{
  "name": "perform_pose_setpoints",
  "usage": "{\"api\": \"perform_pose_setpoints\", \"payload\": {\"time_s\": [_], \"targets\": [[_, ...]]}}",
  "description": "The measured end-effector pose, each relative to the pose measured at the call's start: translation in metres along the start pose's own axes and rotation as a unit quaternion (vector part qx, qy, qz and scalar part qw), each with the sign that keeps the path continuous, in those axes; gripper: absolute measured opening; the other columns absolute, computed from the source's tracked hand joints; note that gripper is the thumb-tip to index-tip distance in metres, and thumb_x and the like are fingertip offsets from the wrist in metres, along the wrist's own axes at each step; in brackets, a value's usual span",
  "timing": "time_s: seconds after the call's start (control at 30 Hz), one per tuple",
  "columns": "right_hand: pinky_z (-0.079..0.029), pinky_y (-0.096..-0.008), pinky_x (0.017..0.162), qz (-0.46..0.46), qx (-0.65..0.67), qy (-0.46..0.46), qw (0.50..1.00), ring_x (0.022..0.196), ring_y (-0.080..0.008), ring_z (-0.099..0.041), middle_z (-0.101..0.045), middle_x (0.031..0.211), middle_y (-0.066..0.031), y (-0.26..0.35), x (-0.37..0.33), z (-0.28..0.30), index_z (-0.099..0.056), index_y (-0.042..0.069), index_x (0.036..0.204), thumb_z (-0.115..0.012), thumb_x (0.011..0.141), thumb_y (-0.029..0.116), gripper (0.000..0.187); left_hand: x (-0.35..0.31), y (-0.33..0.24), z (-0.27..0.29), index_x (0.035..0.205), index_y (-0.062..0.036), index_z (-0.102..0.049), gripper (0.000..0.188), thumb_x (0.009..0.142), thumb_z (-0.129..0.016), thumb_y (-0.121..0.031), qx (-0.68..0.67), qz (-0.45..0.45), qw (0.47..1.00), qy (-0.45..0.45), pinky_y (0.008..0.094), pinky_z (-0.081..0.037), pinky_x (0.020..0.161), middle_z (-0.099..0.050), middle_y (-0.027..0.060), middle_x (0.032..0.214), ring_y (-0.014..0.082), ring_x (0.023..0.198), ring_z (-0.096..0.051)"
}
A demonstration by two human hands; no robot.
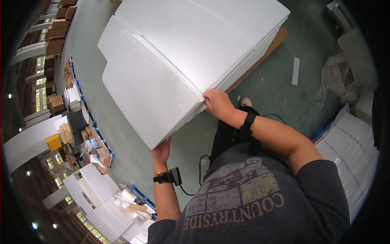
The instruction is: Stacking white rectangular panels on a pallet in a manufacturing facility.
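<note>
A tall stack of large flat white boards (211,36) fills the upper middle. Along its left side, a section of white board (146,81) angles away past a crease or seam. My right hand (219,102) is closed on the board edge at the near corner of the stack, thumb and fingers pinched there. Farther left and nearer to me, my left hand (161,150) holds the lowest corner of the angled section from below. Its fingers are mostly hidden behind the board. Each wrist wears a black strap, and the left one carries a small black device (174,176).
Brown cardboard (260,59) sticks out beneath the stack. A white strip (295,71) lies on the green floor. Plastic-wrapped white goods (349,142) stand close on my right. Loaded blue pallets (106,150) line the left. A black cable (200,171) hangs by my body.
</note>
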State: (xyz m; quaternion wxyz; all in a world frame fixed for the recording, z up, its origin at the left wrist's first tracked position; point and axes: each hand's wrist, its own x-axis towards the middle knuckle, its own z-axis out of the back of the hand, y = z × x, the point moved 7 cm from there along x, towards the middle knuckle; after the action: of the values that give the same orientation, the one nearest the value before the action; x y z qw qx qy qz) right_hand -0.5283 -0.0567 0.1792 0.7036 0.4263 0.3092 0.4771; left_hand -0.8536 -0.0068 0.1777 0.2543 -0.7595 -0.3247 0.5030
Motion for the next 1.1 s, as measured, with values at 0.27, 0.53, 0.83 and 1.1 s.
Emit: {"api": "perform_pose_setpoints", "payload": {"time_s": [0.27,0.53,0.83,1.1], "targets": [[-0.047,-0.0423,0.070,0.064,-0.088,0.063,0.992,0.076,-0.0357,-0.058,-0.059,0.075,-0.0195,0.000,0.012,-0.008,-0.061,-0.001,0.068,-0.059,0.072,0.008,0.010,0.005,-0.002,-0.001,0.130,-0.0111,-0.039,0.058,0.086,-0.045,-0.048,-0.007,-0.015,1.000,-0.008,0.0424,-0.027,0.103,-0.041,0.0061,0.132,0.0242,0.122,-0.037],[-0.047,-0.0415,0.069,0.075,-0.099,0.090,0.988,0.076,-0.0352,-0.059,-0.060,0.075,-0.0184,0.002,0.015,-0.008,-0.063,0.000,0.070,-0.060,0.072,0.010,0.011,0.005,-0.004,-0.004,0.132,-0.0093,-0.037,0.059,0.087,-0.048,-0.046,0.025,-0.017,0.999,-0.016,0.0384,-0.031,0.103,-0.041,0.0084,0.131,0.0253,0.122,-0.038],[-0.047,-0.0412,0.068,0.101,-0.155,0.121,0.975,0.075,-0.0345,-0.060,-0.061,0.075,-0.0181,0.006,0.019,-0.006,-0.064,0.001,0.071,-0.061,0.073,0.011,0.011,0.004,-0.002,-0.004,0.131,-0.0078,-0.037,0.058,0.087,-0.048,-0.045,0.023,-0.020,0.999,-0.023,0.0398,-0.029,0.106,-0.041,0.0093,0.131,0.0263,0.121,-0.039],[-0.047,-0.0410,0.067,0.133,-0.220,0.146,0.955,0.072,-0.0337,-0.058,-0.059,0.072,-0.0163,0.023,0.020,-0.002,-0.063,0.000,0.071,-0.062,0.076,0.018,0.019,0.005,0.000,0.002,0.133,-0.0068,-0.033,0.052,0.092,-0.043,-0.038,0.008,-0.011,1.000,-0.012,0.0405,-0.026,0.108,-0.036,0.0073,0.136,0.0243,0.125,-0.035]]}}
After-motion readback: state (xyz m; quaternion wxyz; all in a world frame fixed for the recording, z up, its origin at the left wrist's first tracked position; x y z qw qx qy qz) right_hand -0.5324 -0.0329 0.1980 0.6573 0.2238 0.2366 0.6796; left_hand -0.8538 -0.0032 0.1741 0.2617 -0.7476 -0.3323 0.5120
